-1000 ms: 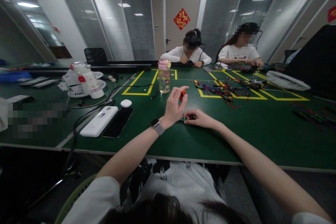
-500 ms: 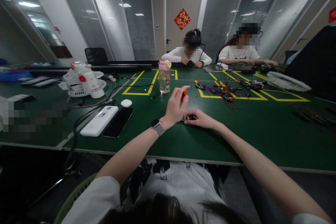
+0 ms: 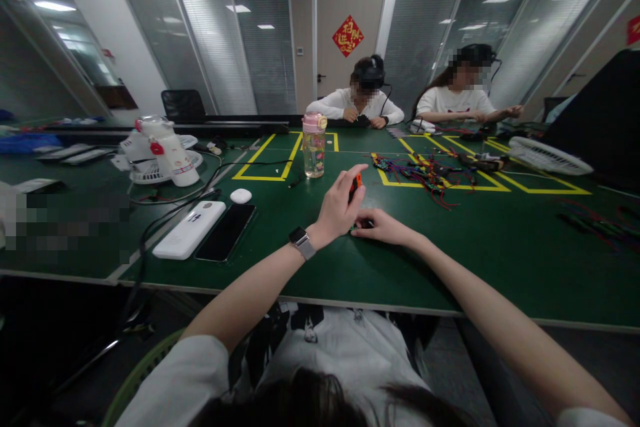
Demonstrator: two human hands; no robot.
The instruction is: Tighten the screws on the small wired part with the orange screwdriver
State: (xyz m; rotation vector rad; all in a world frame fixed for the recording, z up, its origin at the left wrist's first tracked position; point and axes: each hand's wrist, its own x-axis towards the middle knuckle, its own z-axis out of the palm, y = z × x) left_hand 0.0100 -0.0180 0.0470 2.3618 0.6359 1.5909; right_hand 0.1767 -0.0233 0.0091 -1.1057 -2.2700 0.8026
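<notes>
My left hand (image 3: 340, 203), a watch on its wrist, is raised over the table with curled fingers. It is closed on a small orange-and-black tool (image 3: 356, 183) whose kind is mostly hidden by the fingers. Close beside it, my right hand (image 3: 377, 225) rests low on the tabletop. Its thumb and fingers are pinched on a small green piece (image 3: 354, 231), largely covered and too small to name. The two hands overlap in view, so I cannot tell whether the tool touches the green piece.
Beyond my hands stand a pink-lidded water bottle (image 3: 314, 147) and a tangle of coloured wires (image 3: 420, 170). To the left lie a white power bank (image 3: 190, 230), a black phone (image 3: 227, 232) and a white earbud case (image 3: 241, 196). Two people (image 3: 367, 97) work across the green table (image 3: 300, 280).
My left hand has shifted slightly right with the tool, and more orange shows between its fingers. My right hand has hardly moved. The far-right person's hand has lifted.
</notes>
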